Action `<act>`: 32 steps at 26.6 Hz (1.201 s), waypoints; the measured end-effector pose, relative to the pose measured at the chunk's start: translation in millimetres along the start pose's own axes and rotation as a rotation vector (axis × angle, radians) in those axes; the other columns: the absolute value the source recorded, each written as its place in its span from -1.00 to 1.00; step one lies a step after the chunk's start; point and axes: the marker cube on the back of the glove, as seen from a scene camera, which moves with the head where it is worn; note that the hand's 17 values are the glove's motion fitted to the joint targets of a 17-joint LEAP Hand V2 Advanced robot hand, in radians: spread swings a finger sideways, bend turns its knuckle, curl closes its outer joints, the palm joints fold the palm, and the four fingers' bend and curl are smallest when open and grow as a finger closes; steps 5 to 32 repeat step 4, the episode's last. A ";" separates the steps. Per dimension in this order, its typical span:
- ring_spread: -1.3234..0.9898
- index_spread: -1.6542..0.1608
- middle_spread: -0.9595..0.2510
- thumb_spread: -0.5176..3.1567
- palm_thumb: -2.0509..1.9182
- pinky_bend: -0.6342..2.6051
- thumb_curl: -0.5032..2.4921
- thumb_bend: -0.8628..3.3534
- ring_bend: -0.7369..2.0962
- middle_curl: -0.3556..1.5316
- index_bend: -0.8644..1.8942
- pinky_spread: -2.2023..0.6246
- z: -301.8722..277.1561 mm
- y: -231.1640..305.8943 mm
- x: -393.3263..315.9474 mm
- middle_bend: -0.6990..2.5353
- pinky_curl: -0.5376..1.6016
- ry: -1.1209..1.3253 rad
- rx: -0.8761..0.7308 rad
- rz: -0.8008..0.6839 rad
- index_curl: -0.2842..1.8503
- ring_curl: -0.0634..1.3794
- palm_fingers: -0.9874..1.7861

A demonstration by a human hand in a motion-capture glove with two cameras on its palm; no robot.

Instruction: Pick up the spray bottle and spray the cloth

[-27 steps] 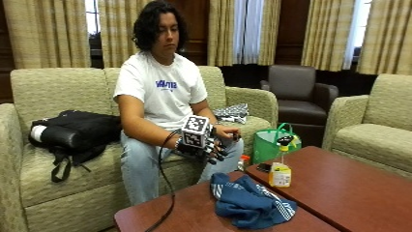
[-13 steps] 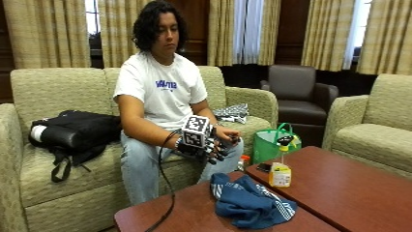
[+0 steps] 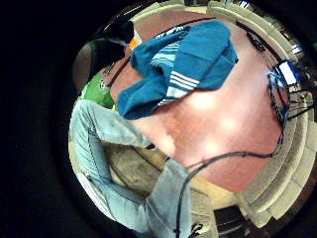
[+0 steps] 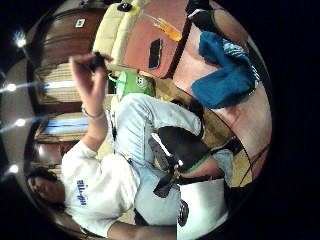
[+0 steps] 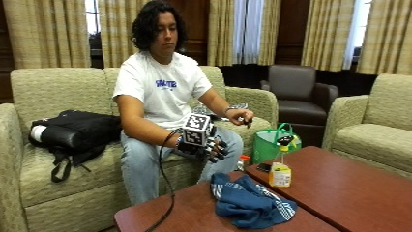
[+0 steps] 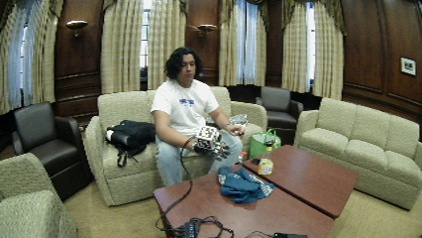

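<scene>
Nothing picked up yet: the gloved right hand (image 5: 205,147) hangs over the lap with fingers relaxed and holding nothing, the spray bottle (image 5: 281,166) stands on the table (image 5: 360,188) just beside the blue cloth (image 5: 251,205), so the next job is reaching out to grasp it

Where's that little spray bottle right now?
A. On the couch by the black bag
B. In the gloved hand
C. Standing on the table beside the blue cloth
C: the spray bottle stands on the table beside the blue cloth; the gloved right hand holds nothing.
</scene>
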 end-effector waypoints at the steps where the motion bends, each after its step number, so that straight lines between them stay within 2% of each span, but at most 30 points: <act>1: 0.04 0.35 0.39 -0.15 0.29 -0.44 -0.46 -0.60 -0.24 -0.30 -0.26 0.67 -1.1 -0.1 -0.2 -0.46 -0.16 0.005 -0.001 -0.004 -0.46 -0.45 0.11; 32: 0.04 0.35 0.39 -0.15 0.29 -0.44 -0.46 -0.60 -0.24 -0.30 -0.26 0.67 -3.9 0.1 2.0 -0.46 -0.16 0.021 -0.009 -0.012 -0.46 -0.45 0.11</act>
